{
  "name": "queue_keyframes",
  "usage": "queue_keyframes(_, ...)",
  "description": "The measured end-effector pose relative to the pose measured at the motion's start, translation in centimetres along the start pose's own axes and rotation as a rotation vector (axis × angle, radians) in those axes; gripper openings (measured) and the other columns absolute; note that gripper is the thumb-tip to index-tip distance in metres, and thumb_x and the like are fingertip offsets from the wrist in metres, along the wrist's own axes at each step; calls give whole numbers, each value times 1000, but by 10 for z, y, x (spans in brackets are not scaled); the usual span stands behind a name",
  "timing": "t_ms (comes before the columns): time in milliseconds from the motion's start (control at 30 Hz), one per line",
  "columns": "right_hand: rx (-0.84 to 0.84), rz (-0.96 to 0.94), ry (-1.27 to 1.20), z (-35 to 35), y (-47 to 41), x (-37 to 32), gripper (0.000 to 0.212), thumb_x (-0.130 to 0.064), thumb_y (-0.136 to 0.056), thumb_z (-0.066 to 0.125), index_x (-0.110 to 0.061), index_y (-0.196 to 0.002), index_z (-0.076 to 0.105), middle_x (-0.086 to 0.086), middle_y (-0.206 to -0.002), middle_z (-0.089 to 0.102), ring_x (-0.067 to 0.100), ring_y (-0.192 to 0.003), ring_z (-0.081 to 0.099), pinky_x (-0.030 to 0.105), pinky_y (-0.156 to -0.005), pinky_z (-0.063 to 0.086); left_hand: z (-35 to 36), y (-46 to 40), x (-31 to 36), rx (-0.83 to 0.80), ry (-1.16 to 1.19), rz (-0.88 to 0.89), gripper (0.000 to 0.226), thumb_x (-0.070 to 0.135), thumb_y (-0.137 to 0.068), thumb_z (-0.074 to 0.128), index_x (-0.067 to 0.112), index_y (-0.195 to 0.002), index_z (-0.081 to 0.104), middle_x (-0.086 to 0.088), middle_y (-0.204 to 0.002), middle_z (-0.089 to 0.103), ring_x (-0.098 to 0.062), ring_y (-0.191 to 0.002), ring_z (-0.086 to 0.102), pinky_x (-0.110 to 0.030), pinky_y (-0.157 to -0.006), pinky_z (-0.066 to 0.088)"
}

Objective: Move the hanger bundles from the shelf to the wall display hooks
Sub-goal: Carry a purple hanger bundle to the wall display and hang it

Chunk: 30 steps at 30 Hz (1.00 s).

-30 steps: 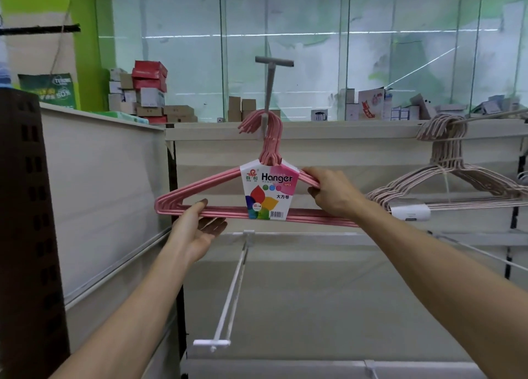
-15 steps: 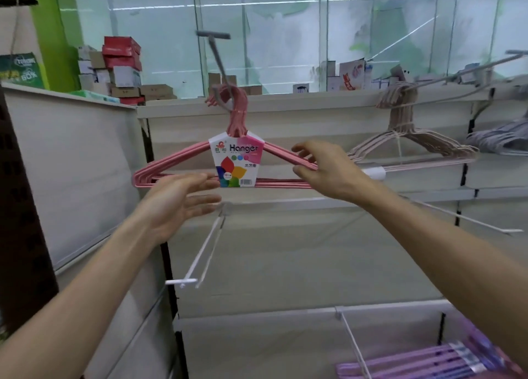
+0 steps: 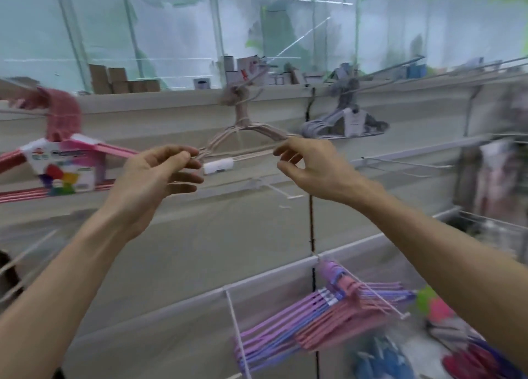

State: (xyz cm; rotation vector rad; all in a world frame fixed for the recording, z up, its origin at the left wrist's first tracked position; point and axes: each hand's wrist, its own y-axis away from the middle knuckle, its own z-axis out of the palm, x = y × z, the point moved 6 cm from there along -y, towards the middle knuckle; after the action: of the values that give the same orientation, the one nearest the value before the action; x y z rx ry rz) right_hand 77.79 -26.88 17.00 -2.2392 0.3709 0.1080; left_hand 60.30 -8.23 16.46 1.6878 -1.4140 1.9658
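Hanger bundles of thin wire hang on a pale slatted wall: a pink bundle (image 3: 68, 161) at left carries a bright, blurred card whose print cannot be read, while a beige bundle (image 3: 245, 141) hangs from a hook at center. The left hand (image 3: 154, 178) and right hand (image 3: 317, 170) reach its shoulders, fingers loosely curled; actual contact cannot be told.

light: bright, even daylight | blur: heavy motion smear | edges: wide-angle bending

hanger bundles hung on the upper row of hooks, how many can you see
3: a pink labelled bundle at far left, a pale pink bundle between the hands, a grey bundle right of it. More may hide in the blurred right edge.
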Motion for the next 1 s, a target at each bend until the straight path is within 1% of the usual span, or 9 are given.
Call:
queue_keyframes(100,-19,99,61,-43,46,46,24,-26,-94,61,-17,-116,67,-2,-102,71,13,-91,66,39,-84,55,75,3,-1,-69,55,32,17,9,-100,50,10,-101,67,-10,-90,67,-27,-77,67,-30,-71,58)
queue_keyframes(200,20,160,118,-86,91,89,22,-22,-92,63,-14,-112,69,2,-97,74,16,-87,68,40,-83,55,151,8,-2,-146,99,60,18,8,-100,50,12,-99,67,-6,-86,67,-27,-77,66,-28,-69,58)
queue_keyframes(333,31,283,172,-138,147,139,22,-23,-91,61,-16,-110,69,0,-96,74,18,-87,68,41,-83,54,245,15,-4,-255,148,82,19,9,-101,49,14,-98,67,-3,-84,68,-25,-76,67,-31,-71,57)
queue_keyframes(433,28,358,190,-167,189,172,23,-22,-91,62,-13,-110,69,1,-95,74,18,-86,69,41,-83,54,309,24,-10,-333,167,94,18,10,-100,50,16,-99,67,-5,-86,68,-24,-77,67,-34,-73,56)
queue_keyframes(533,23,460,218,-190,239,209,24,-24,-91,61,-15,-112,69,-1,-95,74,14,-87,69,40,-83,56,374,35,-18,-412,187,91,18,10,-100,51,17,-99,68,-7,-87,68,-24,-77,68,-32,-72,58)
queue_keyframes(667,-21,566,281,-210,298,252,22,-23,-93,61,-15,-112,69,-1,-99,73,14,-91,68,42,-82,56,454,44,-27,-525,241,78,17,9,-100,51,14,-102,67,-9,-88,67,-27,-80,68,-35,-74,58)
queue_keyframes(767,-27,637,335,-231,329,284,21,-24,-92,59,-16,-111,68,-3,-98,72,16,-92,67,45,-80,56,513,42,-30,-603,275,71,18,10,-100,51,16,-101,68,-5,-87,68,-27,-81,68,-36,-75,58)
queue_keyframes(900,-25,726,400,-262,361,331,21,-26,-94,58,-17,-111,66,-4,-97,72,15,-89,66,45,-77,56,594,32,-31,-684,331,83,19,11,-100,52,20,-99,69,1,-83,70,-25,-80,68,-38,-76,56)
queue_keyframes(1000,-28,797,451,-290,379,369,21,-22,-95,59,-14,-113,67,-1,-99,72,15,-91,66,43,-79,56,659,24,-28,-746,368,109,18,10,-100,52,18,-100,68,3,-79,71,-24,-79,68,-40,-78,57)
